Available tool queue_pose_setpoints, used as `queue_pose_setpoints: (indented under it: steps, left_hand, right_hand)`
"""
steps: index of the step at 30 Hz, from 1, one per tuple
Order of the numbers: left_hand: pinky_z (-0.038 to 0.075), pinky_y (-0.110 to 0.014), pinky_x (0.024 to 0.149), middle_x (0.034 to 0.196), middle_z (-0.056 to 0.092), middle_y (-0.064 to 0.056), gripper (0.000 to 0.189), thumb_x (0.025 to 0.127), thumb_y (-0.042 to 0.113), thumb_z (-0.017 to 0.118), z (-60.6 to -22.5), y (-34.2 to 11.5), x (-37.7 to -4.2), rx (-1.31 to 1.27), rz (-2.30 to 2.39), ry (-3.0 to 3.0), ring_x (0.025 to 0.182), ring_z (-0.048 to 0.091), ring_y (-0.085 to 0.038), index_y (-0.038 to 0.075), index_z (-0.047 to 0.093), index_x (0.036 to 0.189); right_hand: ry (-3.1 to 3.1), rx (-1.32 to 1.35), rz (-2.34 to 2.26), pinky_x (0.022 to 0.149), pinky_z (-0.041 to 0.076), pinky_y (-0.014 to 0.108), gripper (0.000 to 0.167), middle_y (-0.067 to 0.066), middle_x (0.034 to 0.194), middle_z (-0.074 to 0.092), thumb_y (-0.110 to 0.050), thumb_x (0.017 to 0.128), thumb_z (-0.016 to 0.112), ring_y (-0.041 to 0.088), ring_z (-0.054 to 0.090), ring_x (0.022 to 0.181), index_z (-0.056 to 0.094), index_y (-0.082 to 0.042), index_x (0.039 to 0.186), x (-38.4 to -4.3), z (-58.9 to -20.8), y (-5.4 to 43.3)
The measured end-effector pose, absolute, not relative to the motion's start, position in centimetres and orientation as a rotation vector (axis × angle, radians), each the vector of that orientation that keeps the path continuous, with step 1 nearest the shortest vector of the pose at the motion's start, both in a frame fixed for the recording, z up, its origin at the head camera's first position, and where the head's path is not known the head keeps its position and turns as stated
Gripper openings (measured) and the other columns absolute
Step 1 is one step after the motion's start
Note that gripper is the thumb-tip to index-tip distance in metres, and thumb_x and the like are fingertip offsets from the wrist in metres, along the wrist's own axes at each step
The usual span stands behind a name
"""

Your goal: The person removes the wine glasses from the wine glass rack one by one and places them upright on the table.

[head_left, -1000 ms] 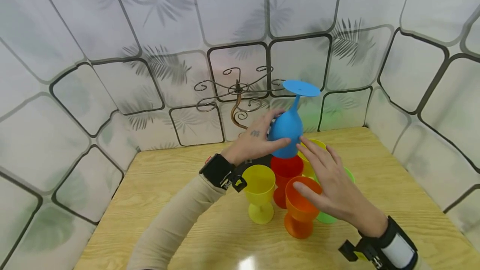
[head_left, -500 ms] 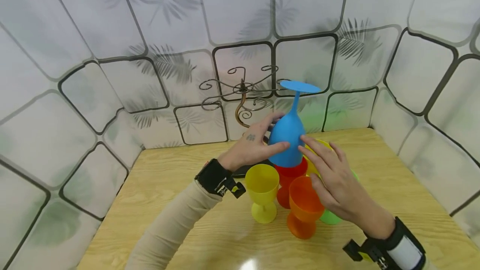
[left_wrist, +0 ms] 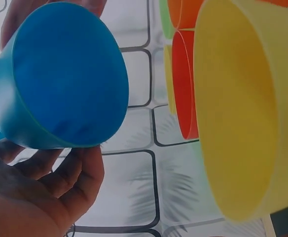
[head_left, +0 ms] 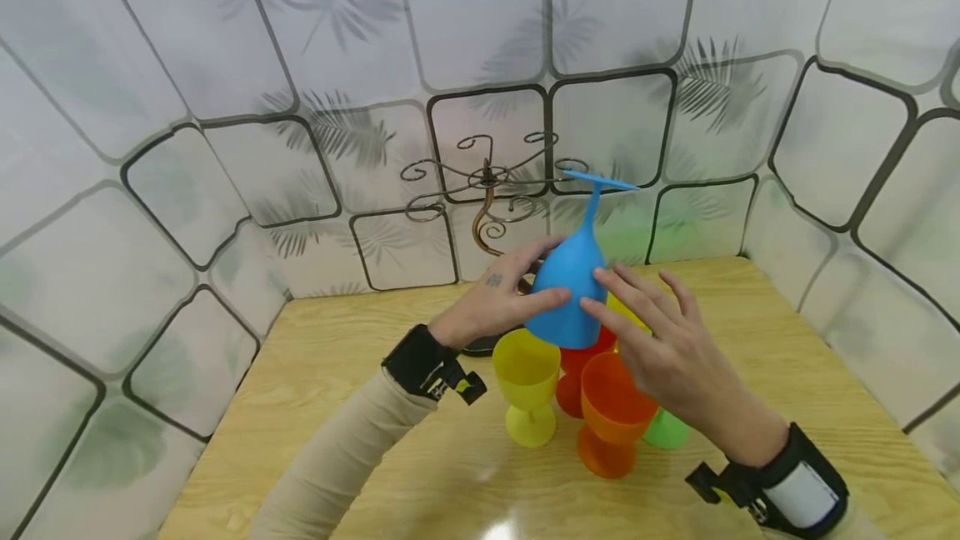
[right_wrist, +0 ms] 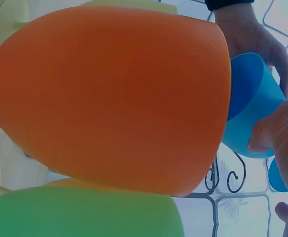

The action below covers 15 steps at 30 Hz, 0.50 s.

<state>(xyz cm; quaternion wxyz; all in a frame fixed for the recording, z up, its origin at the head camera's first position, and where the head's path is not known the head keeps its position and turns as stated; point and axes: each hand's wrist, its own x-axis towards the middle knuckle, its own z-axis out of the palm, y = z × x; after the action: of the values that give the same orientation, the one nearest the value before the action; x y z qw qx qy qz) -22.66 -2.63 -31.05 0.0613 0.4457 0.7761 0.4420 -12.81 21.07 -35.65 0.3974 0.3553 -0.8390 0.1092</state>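
A blue plastic goblet is held upside down and tilted above the other goblets, its foot uppermost. My left hand grips its bowl from the left, thumb across the front and fingers behind. On the other side my right hand touches the bowl with fairly straight fingers; its thumb rests on the blue side in the right wrist view. The left wrist view looks into the hollow bowl. Below stand an orange goblet, a yellow goblet and a red goblet.
A green goblet and a second yellow goblet are partly hidden by my right hand. Behind the blue goblet rises a metal stand with curled arms. Patterned cloth walls border the wooden table.
The blue goblet has come down slightly and tilted, its foot now seen nearly edge-on. My left hand moved with it. My right thumb has come up to the bowl.
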Motion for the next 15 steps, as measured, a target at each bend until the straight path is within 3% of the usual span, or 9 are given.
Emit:
queue_pose_setpoints:
  steps: [1, 4, 8, 9, 11, 13, 15]
  left_hand:
    - [0.057, -0.039, 0.095, 0.145, 0.053, -0.017, 0.075, 0.095, 0.039, 0.058, -31.07, -2.68, -22.54, 1.35, 1.33, 2.347, 0.122, 0.058, -0.03, 0.007, 0.033, 0.158]
    - [0.057, -0.037, 0.095, 0.145, 0.054, -0.016, 0.072, 0.097, 0.039, 0.058, -31.07, -2.81, -22.14, 1.349, 1.307, 2.339, 0.124, 0.058, -0.029, 0.009, 0.033, 0.158]
    - [0.057, -0.037, 0.095, 0.147, 0.053, -0.015, 0.07, 0.098, 0.041, 0.057, -31.07, -3.01, -21.75, 1.353, 1.291, 2.308, 0.125, 0.059, -0.029, 0.011, 0.035, 0.157]
    - [0.057, -0.037, 0.095, 0.147, 0.053, -0.015, 0.07, 0.098, 0.042, 0.057, -31.07, -3.08, -21.7, 1.355, 1.294, 2.3, 0.125, 0.059, -0.029, 0.011, 0.036, 0.157]
    - [0.057, -0.038, 0.096, 0.146, 0.053, -0.016, 0.07, 0.098, 0.044, 0.057, -31.08, -3.24, -21.65, 1.361, 1.307, 2.28, 0.125, 0.059, -0.03, 0.011, 0.037, 0.156]
    - [0.057, -0.039, 0.097, 0.146, 0.053, -0.016, 0.071, 0.099, 0.048, 0.057, -31.08, -3.43, -21.63, 1.36, 1.321, 2.263, 0.125, 0.06, -0.031, 0.011, 0.037, 0.156]
    - [0.057, -0.039, 0.097, 0.146, 0.054, -0.017, 0.074, 0.099, 0.052, 0.055, -31.06, -3.61, -21.55, 1.361, 1.321, 2.244, 0.124, 0.06, -0.031, 0.01, 0.037, 0.157]
  right_hand:
    - [-2.111, 0.906, 0.275, 0.117, 0.027, 0.063, 0.041, 0.019, 0.154, 0.048, -0.006, 0.099, 0.051, 0.042, 0.044, 0.14, 0.06, -0.009, 0.139, -12.82, -35.62, 21.03]
    - [-2.064, 0.912, 0.277, 0.108, 0.031, 0.066, 0.04, 0.02, 0.152, 0.05, -0.008, 0.099, 0.053, 0.043, 0.046, 0.137, 0.061, -0.008, 0.138, -12.86, -35.55, 20.82]
    - [-2.023, 0.916, 0.249, 0.102, 0.033, 0.067, 0.042, 0.02, 0.15, 0.052, -0.028, 0.111, 0.036, 0.043, 0.048, 0.135, 0.061, -0.008, 0.138, -12.87, -35.49, 20.66]
    - [-2.023, 0.926, 0.241, 0.105, 0.032, 0.066, 0.039, 0.021, 0.15, 0.052, -0.026, 0.109, 0.043, 0.043, 0.048, 0.135, 0.061, -0.007, 0.139, -12.86, -35.47, 20.68]
    - [-2.025, 0.947, 0.214, 0.112, 0.028, 0.065, 0.045, 0.021, 0.152, 0.05, -0.022, 0.099, 0.062, 0.043, 0.047, 0.136, 0.059, -0.007, 0.142, -12.85, -35.42, 20.73]
    - [-2.031, 0.969, 0.183, 0.119, 0.022, 0.063, 0.067, 0.021, 0.154, 0.048, -0.017, 0.083, 0.079, 0.044, 0.045, 0.138, 0.056, -0.006, 0.145, -12.88, -35.34, 20.77]
    - [-2.036, 0.984, 0.16, 0.124, 0.015, 0.061, 0.088, 0.021, 0.155, 0.046, -0.015, 0.066, 0.087, 0.044, 0.043, 0.14, 0.054, -0.006, 0.147, -12.93, -35.24, 20.76]
